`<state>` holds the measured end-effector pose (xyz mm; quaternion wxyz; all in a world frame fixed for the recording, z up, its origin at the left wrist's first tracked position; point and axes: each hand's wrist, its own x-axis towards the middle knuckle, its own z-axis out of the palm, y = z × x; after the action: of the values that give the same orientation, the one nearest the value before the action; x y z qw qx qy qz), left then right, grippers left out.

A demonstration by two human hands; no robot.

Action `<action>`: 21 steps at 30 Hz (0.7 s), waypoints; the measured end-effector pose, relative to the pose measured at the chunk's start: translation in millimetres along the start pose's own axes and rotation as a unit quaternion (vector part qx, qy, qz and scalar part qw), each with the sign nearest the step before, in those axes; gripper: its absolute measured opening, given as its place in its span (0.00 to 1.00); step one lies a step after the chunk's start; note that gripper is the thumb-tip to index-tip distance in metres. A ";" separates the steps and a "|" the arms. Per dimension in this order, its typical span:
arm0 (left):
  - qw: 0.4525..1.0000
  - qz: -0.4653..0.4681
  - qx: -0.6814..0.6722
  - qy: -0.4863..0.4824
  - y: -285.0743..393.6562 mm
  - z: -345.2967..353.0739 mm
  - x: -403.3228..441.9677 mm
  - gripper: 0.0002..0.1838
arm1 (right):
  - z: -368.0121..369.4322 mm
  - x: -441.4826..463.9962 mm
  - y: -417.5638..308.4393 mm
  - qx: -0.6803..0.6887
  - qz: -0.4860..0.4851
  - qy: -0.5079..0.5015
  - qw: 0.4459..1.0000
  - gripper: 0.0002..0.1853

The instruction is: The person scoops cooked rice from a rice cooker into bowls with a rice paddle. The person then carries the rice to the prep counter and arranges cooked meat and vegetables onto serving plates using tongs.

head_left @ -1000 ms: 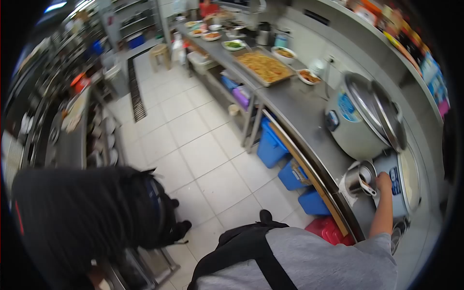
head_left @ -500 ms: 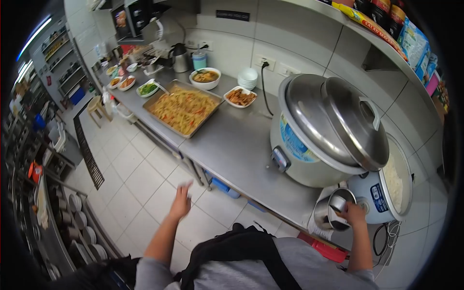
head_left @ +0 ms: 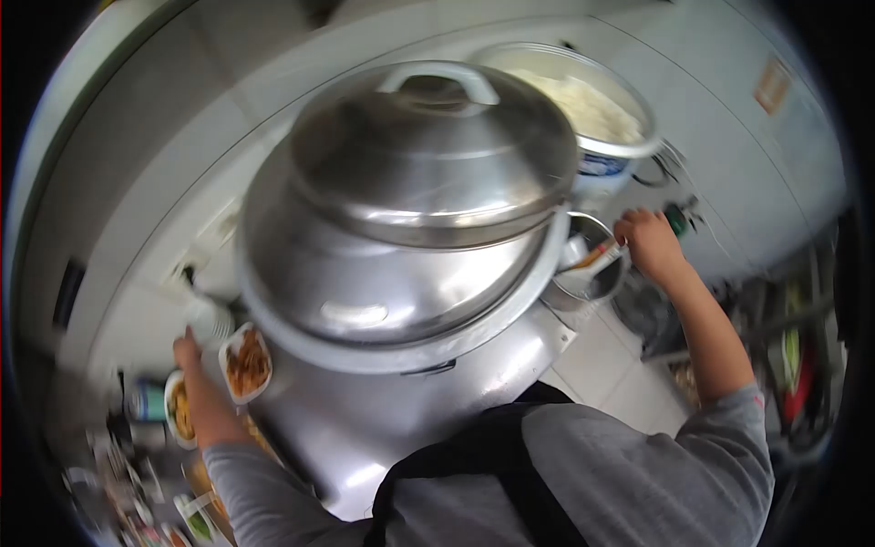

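My left hand (head_left: pixel 188 352) reaches to the stack of white bowls (head_left: pixel 210 321), its fingertips at the stack's edge; blur hides whether they grip. My right hand (head_left: pixel 649 244) is closed on the end of a pale, flat-handled utensil (head_left: pixel 603 261) standing in a metal pot (head_left: pixel 572 299). A reddish-brown handle lies beside it, and the utensil's lower end is hidden in the pot. Between my hands stands a large rice cooker (head_left: pixel 301 351), a domed metal lid (head_left: pixel 428 173) resting tilted on its cover.
Behind the pot, an uncovered cooker (head_left: pixel 629 150) holds white rice. Near my left forearm are a dish of brown food pieces (head_left: pixel 247 365) and a bowl of soup (head_left: pixel 180 410). More dishes stand along the steel counter (head_left: pixel 355 419). Cables run by the right wall.
The view has swung right and closer to the large cooker. My left hand has gone from over the floor to the bowl stack. My right hand has risen from inside the pot to above its rim.
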<state>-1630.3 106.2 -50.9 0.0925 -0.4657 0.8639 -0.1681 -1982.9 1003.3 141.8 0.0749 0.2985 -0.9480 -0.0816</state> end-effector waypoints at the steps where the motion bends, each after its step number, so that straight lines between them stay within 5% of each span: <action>1: 0.919 -0.164 -0.354 -0.049 -0.6 8.1 27.8 0.33 | -10.8 1.9 -3.8 -0.012 0.021 -0.036 0.999 0.05; 2: 0.929 -0.152 -0.335 0.028 10.5 -4.9 16.3 0.40 | -11.8 2.7 -6.9 0.005 0.034 -0.031 0.999 0.04; 3: 0.949 -0.123 -0.290 0.025 11.7 -11.3 17.7 0.35 | -6.3 4.1 -8.5 0.021 0.040 -0.023 0.999 0.03; 8: 0.875 -0.131 -0.465 -0.019 8.5 -48.6 4.8 0.30 | 83.0 22.0 -14.4 -0.024 0.082 -0.125 0.989 0.10; 11: 0.876 -0.111 -0.468 0.045 12.7 -87.2 -24.3 0.28 | 110.8 39.2 -11.7 -0.047 0.057 -0.135 0.988 0.12; 14: 0.819 -0.144 -0.543 0.114 21.5 -131.7 -73.4 0.32 | 100.3 47.5 -11.1 -0.055 0.064 -0.176 0.981 0.12; 16: 0.595 -0.144 -0.764 0.203 23.0 -151.1 -105.0 0.37 | 84.1 46.6 -7.9 -0.051 0.068 -0.212 0.974 0.12; 17: 0.599 -0.148 -0.759 0.208 18.3 -158.2 -119.1 0.37 | 77.3 45.9 -5.3 -0.056 0.031 -0.283 0.957 0.13; 18: 0.524 -0.147 -0.811 0.216 9.7 -160.7 -132.9 0.37 | 75.4 47.3 -0.5 -0.065 -0.006 -0.349 0.935 0.13; 19: 0.442 -0.146 -0.856 0.225 3.0 -160.0 -150.9 0.36 | 78.5 48.6 5.2 -0.067 -0.016 -0.344 0.936 0.13; 21: 0.385 -0.102 -0.899 0.182 -2.9 -167.1 -213.7 0.28 | 85.2 48.1 15.1 -0.067 -0.125 -0.303 0.942 0.17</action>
<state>-1563.6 317.4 105.7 -0.5571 -0.3202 0.4533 0.6178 -2046.5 997.1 66.2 -0.2064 0.3698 -0.8734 -0.2405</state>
